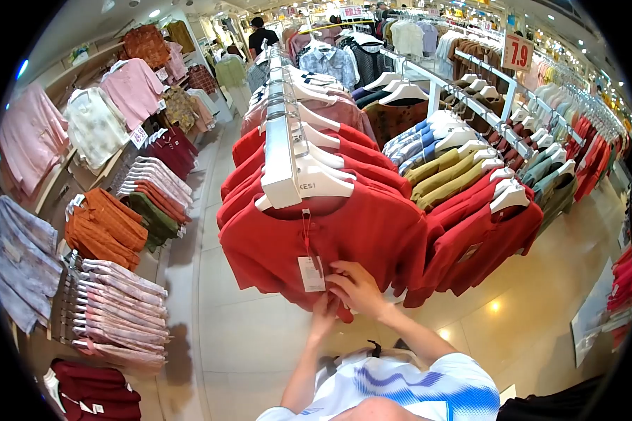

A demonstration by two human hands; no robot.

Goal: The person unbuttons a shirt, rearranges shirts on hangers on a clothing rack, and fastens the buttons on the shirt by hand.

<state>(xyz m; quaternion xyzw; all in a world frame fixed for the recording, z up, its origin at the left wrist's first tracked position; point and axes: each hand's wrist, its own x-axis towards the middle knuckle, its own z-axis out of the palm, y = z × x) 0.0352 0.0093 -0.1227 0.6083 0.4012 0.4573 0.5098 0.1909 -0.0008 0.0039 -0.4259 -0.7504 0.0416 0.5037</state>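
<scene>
Head view: both hands point(340, 298) pinch red shirt point(372, 231) hem (fingers curled).

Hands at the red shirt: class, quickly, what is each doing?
Left hand: pinching the red shirt hem from below.
Right hand: closed on the same hem.

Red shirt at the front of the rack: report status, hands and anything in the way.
Right hand on the red fabric shirt, left hand at its hem. Shirt hangs on a white plastic hanger. White paper tag dangles beside the hands.
</scene>
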